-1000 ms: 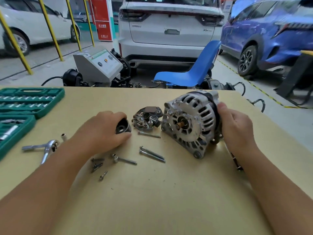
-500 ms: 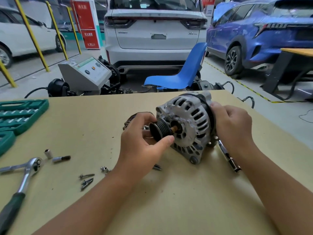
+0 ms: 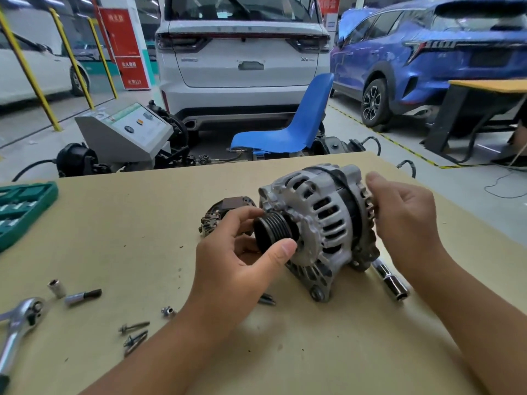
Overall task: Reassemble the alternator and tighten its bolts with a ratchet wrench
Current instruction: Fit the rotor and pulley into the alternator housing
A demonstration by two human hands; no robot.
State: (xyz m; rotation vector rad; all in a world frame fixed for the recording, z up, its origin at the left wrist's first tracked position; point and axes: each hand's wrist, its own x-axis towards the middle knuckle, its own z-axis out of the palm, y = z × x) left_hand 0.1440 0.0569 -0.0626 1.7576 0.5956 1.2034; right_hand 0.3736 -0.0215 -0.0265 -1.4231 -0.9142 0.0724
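The silver alternator [image 3: 322, 220] stands on its edge on the tan table [image 3: 128, 229], its front face turned toward me. A black ribbed pulley [image 3: 272, 230] sits on its shaft. My left hand [image 3: 242, 252] pinches the pulley between thumb and fingers. My right hand [image 3: 405, 220] holds the alternator's rear end, fingers curled against the back housing. The rectifier plate [image 3: 225, 209] lies behind my left hand. The ratchet wrench [image 3: 17, 323] lies at the left table edge. Loose bolts [image 3: 134, 333] lie near my left forearm.
A chrome socket extension [image 3: 392, 283] lies right of the alternator. Two small sockets [image 3: 71, 293] lie near the ratchet. A green socket case [image 3: 20, 209] is at the far left. A blue chair [image 3: 288, 129], a grey machine [image 3: 125, 132] and parked cars stand beyond the table.
My left hand picked up the pulley from the table and brought it onto the alternator shaft. My right hand has kept hold of the alternator's rear; the view shifted left.
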